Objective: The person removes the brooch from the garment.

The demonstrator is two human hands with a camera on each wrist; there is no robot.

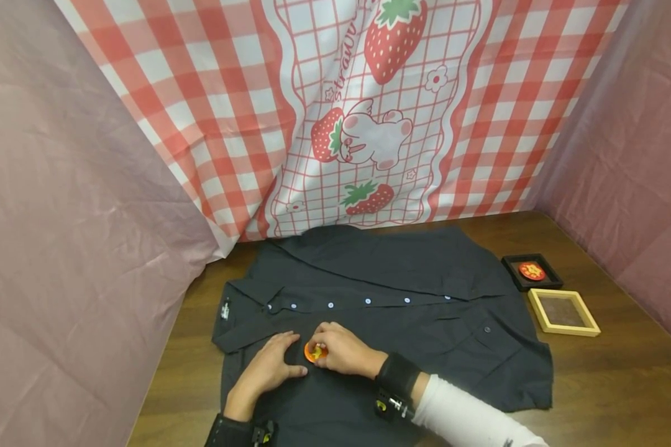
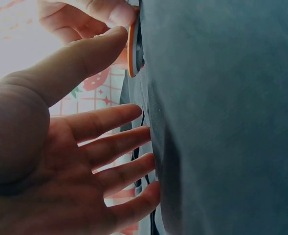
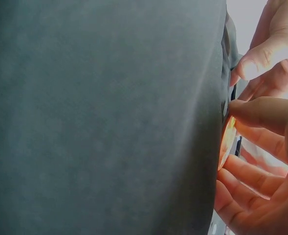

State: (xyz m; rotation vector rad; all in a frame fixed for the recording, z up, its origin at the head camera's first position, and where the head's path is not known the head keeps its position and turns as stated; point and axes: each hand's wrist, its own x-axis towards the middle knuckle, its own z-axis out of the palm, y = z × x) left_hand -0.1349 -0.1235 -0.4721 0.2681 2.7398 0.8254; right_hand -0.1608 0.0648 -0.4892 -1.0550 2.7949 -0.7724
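A dark shirt [image 1: 369, 264] lies spread on the wooden counter [image 1: 181, 372], its collar [image 1: 248, 310] toward the person's left and a row of pale buttons [image 1: 368, 301] running along its front. The round orange badge [image 1: 315, 356] with a yellow star sits against the shirt's front, on the near side of that button row and fairly close to the collar. The person's right hand [image 1: 343, 351] pinches the badge by its edge, thumb and fingers bent around it. The left hand [image 1: 274, 365] holds nothing: its fingers are straight and slightly spread, their tips down on the shirt between collar and badge, and its thumb reaches just beside the badge; I can't tell whether it touches.

Beyond the shirt's end opposite the collar lie a black frame [image 1: 511, 273] with a red-and-yellow disc [image 1: 532, 270] in it and, next to it, a pale yellow frame [image 1: 571, 331]. Behind the shirt hangs a strawberry-print checked cloth [image 1: 212, 93].
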